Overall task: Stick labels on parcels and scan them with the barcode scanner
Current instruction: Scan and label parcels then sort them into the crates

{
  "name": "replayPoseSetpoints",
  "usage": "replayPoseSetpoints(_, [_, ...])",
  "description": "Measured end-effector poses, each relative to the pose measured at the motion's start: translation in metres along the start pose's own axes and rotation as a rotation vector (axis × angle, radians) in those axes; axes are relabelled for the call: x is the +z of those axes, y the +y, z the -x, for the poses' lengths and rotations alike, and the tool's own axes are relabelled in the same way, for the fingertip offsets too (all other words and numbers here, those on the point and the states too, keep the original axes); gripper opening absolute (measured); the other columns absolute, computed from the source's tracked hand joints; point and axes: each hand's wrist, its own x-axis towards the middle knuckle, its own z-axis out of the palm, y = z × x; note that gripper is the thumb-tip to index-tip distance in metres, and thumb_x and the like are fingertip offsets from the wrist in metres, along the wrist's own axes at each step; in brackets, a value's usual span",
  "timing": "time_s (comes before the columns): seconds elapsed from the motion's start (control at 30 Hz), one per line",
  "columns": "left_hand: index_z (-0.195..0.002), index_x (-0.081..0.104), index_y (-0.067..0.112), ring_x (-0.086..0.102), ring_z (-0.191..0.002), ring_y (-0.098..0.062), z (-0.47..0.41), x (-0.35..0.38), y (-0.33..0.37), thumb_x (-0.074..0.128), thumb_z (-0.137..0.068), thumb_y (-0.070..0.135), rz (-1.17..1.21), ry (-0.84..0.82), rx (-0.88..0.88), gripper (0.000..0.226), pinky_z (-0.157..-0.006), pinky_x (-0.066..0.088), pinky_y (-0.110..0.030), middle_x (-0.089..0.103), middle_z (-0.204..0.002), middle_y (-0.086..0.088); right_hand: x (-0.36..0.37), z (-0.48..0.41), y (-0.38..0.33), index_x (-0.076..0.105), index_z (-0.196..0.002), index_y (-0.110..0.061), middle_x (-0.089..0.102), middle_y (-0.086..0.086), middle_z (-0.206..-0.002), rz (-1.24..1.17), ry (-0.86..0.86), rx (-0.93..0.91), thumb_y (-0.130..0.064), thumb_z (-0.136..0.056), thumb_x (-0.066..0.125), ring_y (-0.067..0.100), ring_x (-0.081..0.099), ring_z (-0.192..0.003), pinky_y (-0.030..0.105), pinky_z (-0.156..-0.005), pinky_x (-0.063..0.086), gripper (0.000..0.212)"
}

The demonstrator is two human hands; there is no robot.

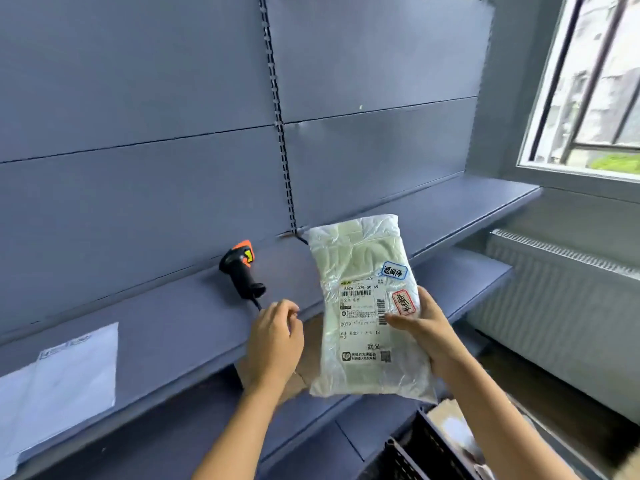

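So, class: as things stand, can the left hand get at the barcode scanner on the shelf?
Probably yes. The left hand hovers just short of the barcode scanner, whose handle points toward it, nothing between; the parcel is held aside by the right hand.

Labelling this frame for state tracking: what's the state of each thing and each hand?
Parcel: held up, label facing camera.
Scanner: lying on shelf, not held.
Right hand: grips parcel's right edge.
Left hand: loosely curled, empty, near scanner.
Paper sheets: flat on shelf.
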Motion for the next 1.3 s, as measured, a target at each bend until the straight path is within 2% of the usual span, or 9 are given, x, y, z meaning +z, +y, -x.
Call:
replayPoseSetpoints(0.17, [-0.092, 0.062, 0.016, 0.054, -0.09, -0.023, 0.072, 0.059, 0.089, 0.054, -0.085, 0.008, 0.089, -0.186, 0.08, 0.012, -0.071, 0.042, -0.034, 0.064, -0.093, 0.002, -0.116, 0.062, 0.001, 0.054, -0.112, -0.013, 0.068, 0.016, -0.104, -0.027, 0.182, 0.012, 0.014, -0.076, 0.066, 0.027, 0.067, -0.087, 0.043, -0.079, 0.057, 0.046])
replayPoseSetpoints(0.3, [-0.094, 0.059, 0.015, 0.054, -0.088, -0.026, 0.126, 0.095, 0.146, 0.051, -0.088, 0.01, 0.156, -0.383, 0.091, 0.011, -0.068, 0.045, -0.037, 0.062, -0.096, -0.001, -0.186, 0.127, -0.004, 0.053, -0.112, -0.011, 0.067, 0.014, -0.101, -0.011, 0.338, 0.018, 0.013, -0.077, 0.065, 0.023, 0.067, -0.082, 0.031, -0.068, 0.059, 0.044])
replayPoseSetpoints(0.5, [-0.102, 0.059, 0.016, 0.055, -0.094, -0.02, 0.172, 0.119, 0.214, 0.048, -0.091, 0.016, 0.202, -0.616, 0.288, 0.016, -0.073, 0.041, -0.031, 0.062, -0.102, 0.001, -0.251, 0.196, -0.01, 0.049, -0.119, -0.009, 0.066, 0.013, -0.1, -0.06, 0.577, -0.014, 0.013, -0.077, 0.065, 0.015, 0.07, -0.074, 0.028, -0.059, 0.058, 0.05])
replayPoseSetpoints(0.6, [-0.101, 0.059, 0.017, 0.054, -0.095, -0.018, 0.186, 0.121, 0.232, 0.048, -0.091, 0.018, 0.212, -0.702, 0.337, 0.015, -0.074, 0.04, -0.029, 0.061, -0.101, 0.003, -0.259, 0.222, -0.002, 0.048, -0.12, -0.012, 0.063, 0.02, -0.114, -0.105, 0.66, -0.005, 0.012, -0.077, 0.066, 0.03, 0.066, -0.095, 0.04, -0.079, 0.058, 0.052])
replayPoseSetpoints(0.67, [-0.1, 0.059, 0.018, 0.055, -0.095, -0.018, 0.196, 0.12, 0.237, 0.047, -0.091, 0.019, 0.231, -0.746, 0.347, 0.015, -0.076, 0.043, -0.031, 0.061, -0.102, 0.004, -0.26, 0.238, 0.004, 0.049, -0.122, -0.012, 0.064, 0.019, -0.116, -0.13, 0.708, 0.012, 0.011, -0.076, 0.067, 0.036, 0.063, -0.104, 0.042, -0.085, 0.056, 0.054])
replayPoseSetpoints(0.77, [-0.098, 0.058, 0.02, 0.056, -0.095, -0.018, 0.208, 0.122, 0.238, 0.046, -0.091, 0.02, 0.252, -0.802, 0.352, 0.014, -0.078, 0.045, -0.032, 0.06, -0.101, 0.006, -0.261, 0.259, 0.009, 0.048, -0.126, -0.01, 0.065, 0.017, -0.112, -0.166, 0.76, 0.024, 0.011, -0.075, 0.067, 0.032, 0.065, -0.098, 0.034, -0.075, 0.059, 0.059])
replayPoseSetpoints(0.87, [-0.098, 0.056, 0.02, 0.056, -0.092, -0.02, 0.225, 0.125, 0.234, 0.045, -0.092, 0.021, 0.234, -0.901, 0.35, 0.013, -0.076, 0.046, -0.034, 0.06, -0.1, 0.004, -0.261, 0.28, 0.015, 0.05, -0.118, -0.014, 0.066, 0.012, -0.102, -0.176, 0.817, 0.043, 0.011, -0.076, 0.066, 0.024, 0.068, -0.083, 0.03, -0.061, 0.06, 0.051])
replayPoseSetpoints(1.0, [-0.096, 0.053, 0.018, 0.054, -0.086, -0.019, 0.24, 0.122, 0.239, 0.042, -0.095, 0.019, 0.238, -0.917, 0.357, 0.012, -0.068, 0.039, -0.03, 0.059, -0.095, 0.003, -0.266, 0.301, 0.021, 0.051, -0.108, -0.016, 0.066, 0.011, -0.098, -0.202, 0.855, 0.069, 0.01, -0.077, 0.066, 0.023, 0.068, -0.079, 0.029, -0.056, 0.058, 0.043])
replayPoseSetpoints(1.3, [-0.098, 0.059, 0.017, 0.057, -0.088, -0.018, 0.255, 0.162, 0.315, 0.042, -0.096, 0.022, 0.242, -0.889, 0.326, 0.018, -0.07, 0.042, -0.03, 0.062, -0.098, 0.004, -0.351, 0.303, 0.003, 0.048, -0.121, -0.006, 0.064, 0.021, -0.112, -0.184, 0.819, 0.02, 0.01, -0.076, 0.067, 0.037, 0.066, -0.095, 0.039, -0.07, 0.06, 0.051])
